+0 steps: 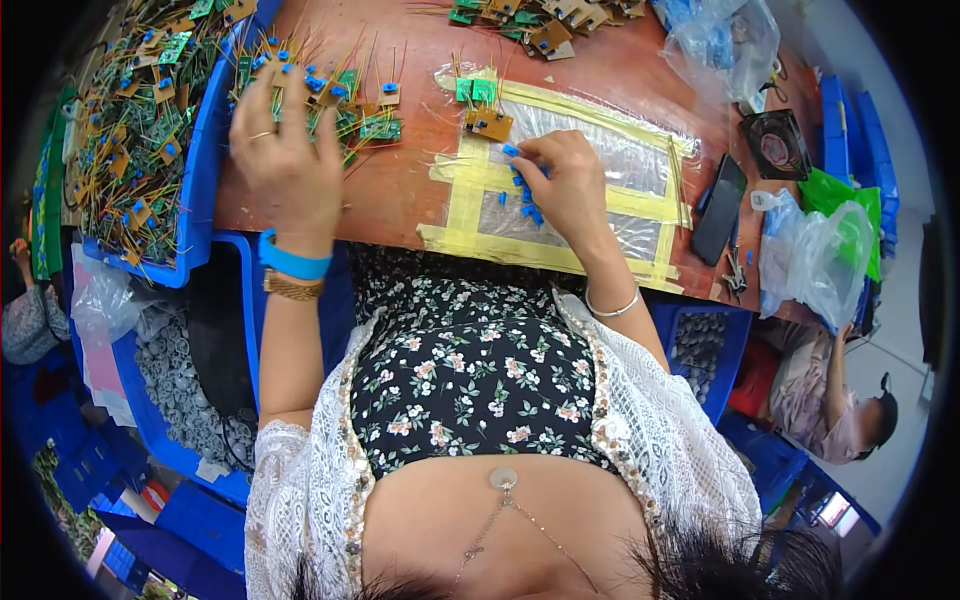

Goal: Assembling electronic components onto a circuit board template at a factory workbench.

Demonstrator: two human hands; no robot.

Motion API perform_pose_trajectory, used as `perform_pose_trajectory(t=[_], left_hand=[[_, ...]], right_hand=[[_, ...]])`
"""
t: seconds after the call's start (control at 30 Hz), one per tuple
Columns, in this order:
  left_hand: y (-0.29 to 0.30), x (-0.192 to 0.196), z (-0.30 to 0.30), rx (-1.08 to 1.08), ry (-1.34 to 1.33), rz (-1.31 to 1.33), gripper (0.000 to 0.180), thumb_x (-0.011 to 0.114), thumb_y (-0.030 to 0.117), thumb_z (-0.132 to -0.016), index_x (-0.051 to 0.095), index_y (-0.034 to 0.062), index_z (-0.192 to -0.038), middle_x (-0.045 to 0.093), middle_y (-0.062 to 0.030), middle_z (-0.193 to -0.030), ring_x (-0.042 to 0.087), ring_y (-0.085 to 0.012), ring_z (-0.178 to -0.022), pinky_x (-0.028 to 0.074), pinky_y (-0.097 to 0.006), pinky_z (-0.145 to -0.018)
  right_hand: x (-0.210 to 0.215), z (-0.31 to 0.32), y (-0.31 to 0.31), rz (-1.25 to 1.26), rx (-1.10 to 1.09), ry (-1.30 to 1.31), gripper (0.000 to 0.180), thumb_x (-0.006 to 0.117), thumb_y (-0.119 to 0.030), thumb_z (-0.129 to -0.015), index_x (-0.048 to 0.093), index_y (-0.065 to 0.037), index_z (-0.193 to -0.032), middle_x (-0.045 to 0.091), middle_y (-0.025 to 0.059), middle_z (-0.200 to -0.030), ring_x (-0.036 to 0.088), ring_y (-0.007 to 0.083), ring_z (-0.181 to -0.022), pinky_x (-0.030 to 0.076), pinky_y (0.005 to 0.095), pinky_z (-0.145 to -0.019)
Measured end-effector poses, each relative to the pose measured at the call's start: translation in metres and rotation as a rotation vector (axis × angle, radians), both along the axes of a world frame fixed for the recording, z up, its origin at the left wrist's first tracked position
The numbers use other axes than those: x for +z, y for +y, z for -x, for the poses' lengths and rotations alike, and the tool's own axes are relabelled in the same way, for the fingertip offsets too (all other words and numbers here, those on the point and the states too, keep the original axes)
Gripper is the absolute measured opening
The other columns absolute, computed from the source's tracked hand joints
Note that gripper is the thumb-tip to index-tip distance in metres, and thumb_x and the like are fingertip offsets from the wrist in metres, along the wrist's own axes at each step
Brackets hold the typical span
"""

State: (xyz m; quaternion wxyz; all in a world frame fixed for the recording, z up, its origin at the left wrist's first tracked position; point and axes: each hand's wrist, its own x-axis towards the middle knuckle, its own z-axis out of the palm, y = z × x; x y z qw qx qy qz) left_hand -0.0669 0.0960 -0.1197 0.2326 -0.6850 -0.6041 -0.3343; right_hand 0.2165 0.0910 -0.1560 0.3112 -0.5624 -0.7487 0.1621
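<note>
One blue tray (204, 165) lies along the left edge of the desk (395, 200), one taped sheet (635, 178) by its near edge. The left hand (285, 150) spreads over a board heap (381, 128), uncountable; any grip, I cannot tell. The right hand (568, 180) pinches one blue piece (511, 151). Three boards (488, 124), two green, one brown, lie at the sheet's far-left corner: probably light, stiff, wires fragile; take their edges. Loose blue bits (530, 212), clumped past counting, look light, hard; pinch their sides.

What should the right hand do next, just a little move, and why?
Perhaps the right hand could bring its small blue plastic piece to the flat brown board just beyond, since brown boards by the left hand seem to carry similar blue pieces.
</note>
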Motion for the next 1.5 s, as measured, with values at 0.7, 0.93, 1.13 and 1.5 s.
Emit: perform_pose_trajectory(t=[0.7, 0.93, 1.13, 1.5], left_hand=[[-0.024, -0.03, -0.072, -0.418, -0.419, 0.153, 0.026, 0.072, 0.0, -0.08, 0.065, 0.0026, -0.105, 0.068, -0.0115, -0.107, 0.066, -0.0308, -0.091, 0.052, -0.042, -0.085], [-0.067, -0.043, -0.077, -0.464, -0.002, 0.321, 0.02, 0.062, 0.007, -0.082, 0.067, 0.0011, -0.1, 0.067, -0.0123, -0.129, 0.06, -0.0248, -0.096, 0.046, -0.039, -0.089], [-0.065, -0.042, -0.076, -0.502, -0.022, 0.468, 0.021, 0.062, 0.006, -0.083, 0.065, -0.0006, -0.102, 0.069, -0.0143, -0.124, 0.061, -0.0269, -0.105, 0.045, -0.041, -0.096], [-0.066, -0.044, -0.076, -0.528, -0.108, 0.485, 0.022, 0.061, 0.002, -0.083, 0.064, -0.0046, -0.103, 0.068, -0.0196, -0.123, 0.059, -0.0333, -0.123, 0.046, -0.046, -0.107]], right_hand=[[-0.009, 0.016, -0.003, -0.124, 0.015, -0.027, 0.014, 0.082, -0.008, -0.074, 0.076, -0.004, -0.085, 0.069, 0.0089, -0.083, 0.062, 0.0294, -0.084, 0.051, 0.0405, -0.077], [-0.009, 0.022, 0.0, -0.202, 0.035, -0.082, 0.01, 0.08, -0.008, -0.075, 0.073, -0.004, -0.079, 0.068, 0.008, -0.08, 0.062, 0.0292, -0.081, 0.05, 0.0412, -0.074], [-0.004, 0.027, 0.0, -0.193, 0.042, -0.074, 0.009, 0.08, -0.008, -0.075, 0.072, -0.004, -0.079, 0.067, 0.0079, -0.078, 0.061, 0.028, -0.078, 0.049, 0.0402, -0.07], [-0.008, 0.046, 0.013, 0.019, 0.192, 0.078, 0.01, 0.08, -0.011, -0.078, 0.074, -0.003, -0.082, 0.066, 0.0099, -0.076, 0.061, 0.0265, -0.075, 0.05, 0.0383, -0.069]])
